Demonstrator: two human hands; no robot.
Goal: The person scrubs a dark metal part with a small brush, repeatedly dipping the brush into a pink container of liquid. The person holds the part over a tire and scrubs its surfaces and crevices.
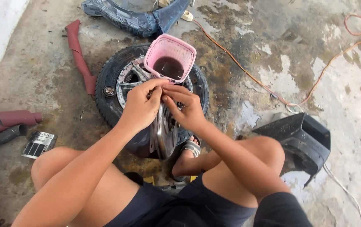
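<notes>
A person squats on a stained, wet concrete floor (273, 50), both hands meeting over a small wheel (117, 90) that lies flat in front of the knees. The left hand (141, 105) and the right hand (187, 108) touch at the fingertips, the fingers of each curled in and pinched together over the wheel's hub; whatever sits between the fingertips is too small to make out, so what exactly they grip cannot be told. Beneath the hands, a curved chrome part (162, 132) stands on edge against the wheel's near side. A pink tub (170, 56) holding dark liquid rests tilted on the far rim of the wheel, just beyond the fingers. The person's sandalled foot (189, 153) is planted beside the chrome part. To the right of the right knee lies a black plastic cover (304, 141), and an orange cord (247, 71) trails across the floor behind it. Left of the wheel a dark red strip (81, 56) lies touching the tyre, with a small chrome piece (38, 144) near the left knee. A dark blue panel (136, 17) lies at the top, beyond the tub.
</notes>
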